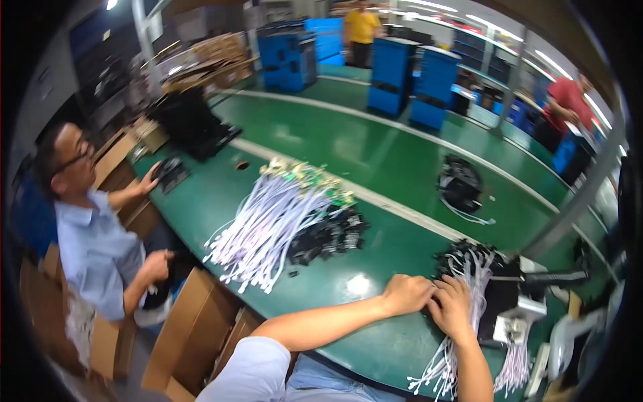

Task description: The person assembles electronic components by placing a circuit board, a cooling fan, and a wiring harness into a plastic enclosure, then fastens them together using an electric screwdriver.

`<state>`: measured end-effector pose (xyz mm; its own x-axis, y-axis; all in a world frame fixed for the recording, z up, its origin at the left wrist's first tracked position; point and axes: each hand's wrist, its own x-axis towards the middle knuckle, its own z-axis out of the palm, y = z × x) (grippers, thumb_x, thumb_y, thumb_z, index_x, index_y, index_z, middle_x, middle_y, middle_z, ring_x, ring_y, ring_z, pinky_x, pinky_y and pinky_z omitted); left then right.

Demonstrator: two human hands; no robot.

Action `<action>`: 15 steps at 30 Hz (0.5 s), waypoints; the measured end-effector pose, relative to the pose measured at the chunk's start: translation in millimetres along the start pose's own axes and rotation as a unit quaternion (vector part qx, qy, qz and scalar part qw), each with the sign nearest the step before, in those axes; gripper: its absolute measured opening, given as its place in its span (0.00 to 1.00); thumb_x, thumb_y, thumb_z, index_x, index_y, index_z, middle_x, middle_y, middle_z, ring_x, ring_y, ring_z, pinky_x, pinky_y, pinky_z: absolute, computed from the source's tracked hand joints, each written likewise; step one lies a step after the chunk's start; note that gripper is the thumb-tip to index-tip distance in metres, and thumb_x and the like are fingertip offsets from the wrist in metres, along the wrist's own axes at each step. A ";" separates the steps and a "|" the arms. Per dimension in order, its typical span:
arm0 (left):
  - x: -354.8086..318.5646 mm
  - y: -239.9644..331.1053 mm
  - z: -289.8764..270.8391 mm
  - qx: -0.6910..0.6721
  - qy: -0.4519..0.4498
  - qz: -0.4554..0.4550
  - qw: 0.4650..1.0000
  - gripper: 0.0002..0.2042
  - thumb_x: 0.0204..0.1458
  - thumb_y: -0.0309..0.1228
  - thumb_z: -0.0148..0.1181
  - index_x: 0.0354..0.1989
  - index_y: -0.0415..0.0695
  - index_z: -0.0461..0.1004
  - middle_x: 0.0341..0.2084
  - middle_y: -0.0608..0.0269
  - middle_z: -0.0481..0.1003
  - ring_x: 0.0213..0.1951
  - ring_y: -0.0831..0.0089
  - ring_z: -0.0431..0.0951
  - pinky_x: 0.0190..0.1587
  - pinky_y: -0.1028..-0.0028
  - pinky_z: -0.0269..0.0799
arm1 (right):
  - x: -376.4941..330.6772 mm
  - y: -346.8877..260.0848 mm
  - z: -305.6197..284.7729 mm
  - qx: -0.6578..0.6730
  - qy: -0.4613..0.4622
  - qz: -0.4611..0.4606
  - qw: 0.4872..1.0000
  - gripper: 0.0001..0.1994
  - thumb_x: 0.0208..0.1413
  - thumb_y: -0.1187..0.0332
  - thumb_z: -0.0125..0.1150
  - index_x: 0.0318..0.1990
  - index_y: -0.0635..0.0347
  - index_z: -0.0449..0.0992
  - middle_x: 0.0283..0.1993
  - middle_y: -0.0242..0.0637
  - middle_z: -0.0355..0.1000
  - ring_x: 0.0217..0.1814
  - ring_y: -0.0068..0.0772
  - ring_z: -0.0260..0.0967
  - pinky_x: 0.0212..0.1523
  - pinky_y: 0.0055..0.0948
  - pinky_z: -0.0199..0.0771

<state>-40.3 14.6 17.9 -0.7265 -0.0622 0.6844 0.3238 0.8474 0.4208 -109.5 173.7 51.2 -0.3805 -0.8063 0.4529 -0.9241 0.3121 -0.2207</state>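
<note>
Head view | fingertips hidden among wires; grip of left hand (406,293) and right hand (453,307) cannot be told | white cable bundle (469,281) with black connectors lies under both hands on green desk (375,167), ends cut off below

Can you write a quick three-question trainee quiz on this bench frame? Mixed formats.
1. True or false: both hands rest on the bundle of white cables at the table's near right.
2. Multiple choice: the large fan of white cables mid-table lies beside a) a heap of small black parts, b) a red bin, c) a keyboard.
3. Fill in: the table top is ___ in colour.

Key: 1 true, left hand and right hand both on it; 2 a; 3 green.
</note>
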 end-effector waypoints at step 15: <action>1.1 -4.3 22.1 -0.051 -0.023 -0.052 0.997 0.12 0.48 0.33 0.56 0.15 0.41 0.70 0.14 0.56 0.72 0.18 0.56 0.75 0.20 0.61 0.69 | -4.4 10.0 -6.1 -0.001 -0.076 0.007 0.997 0.11 0.47 0.73 0.59 0.40 0.64 0.71 0.53 0.46 0.68 0.63 0.54 0.58 0.66 0.53 0.47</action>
<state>-55.9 22.6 3.7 -0.7859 -0.1206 0.6064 0.3029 0.7800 0.5476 -117.3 183.5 52.3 -0.3828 -0.8686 0.3147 -0.9191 0.3238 -0.2244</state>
